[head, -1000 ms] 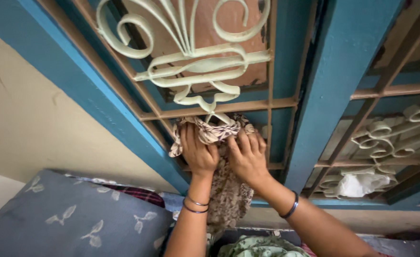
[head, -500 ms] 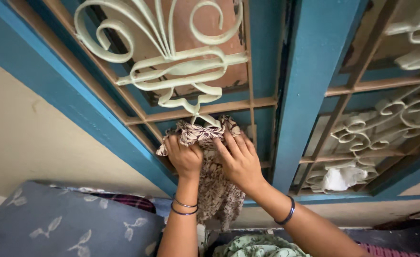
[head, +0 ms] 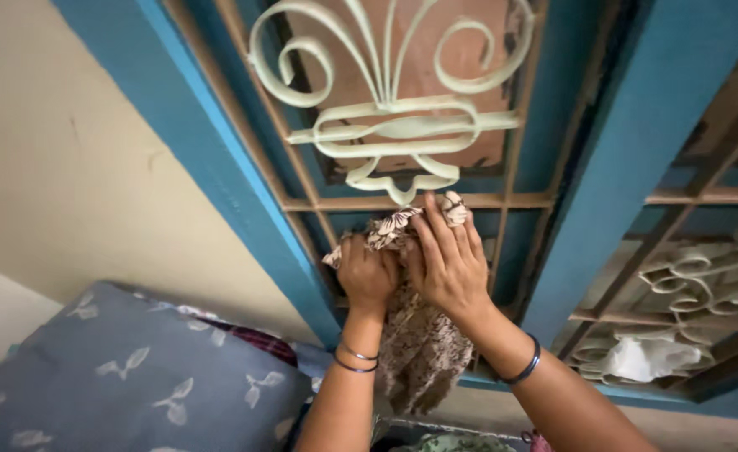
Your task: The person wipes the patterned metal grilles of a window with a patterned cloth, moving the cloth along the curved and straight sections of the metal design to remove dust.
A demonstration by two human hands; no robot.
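A blue-painted window frame (head: 218, 159) is running slantwise across the view, with a second blue post (head: 637, 151) standing to its right. Between them brown metal bars (head: 411, 202) are crossing, and a cream iron scroll (head: 394, 125) is curling over a reddish-brown panel (head: 411, 50). More pale scrollwork (head: 687, 285) is showing at the right, with something white (head: 637, 356) sitting behind it. A cream wall (head: 76, 151) is filling the left side. A grey-blue pillow (head: 126, 377) with pale leaf prints is lying below it.
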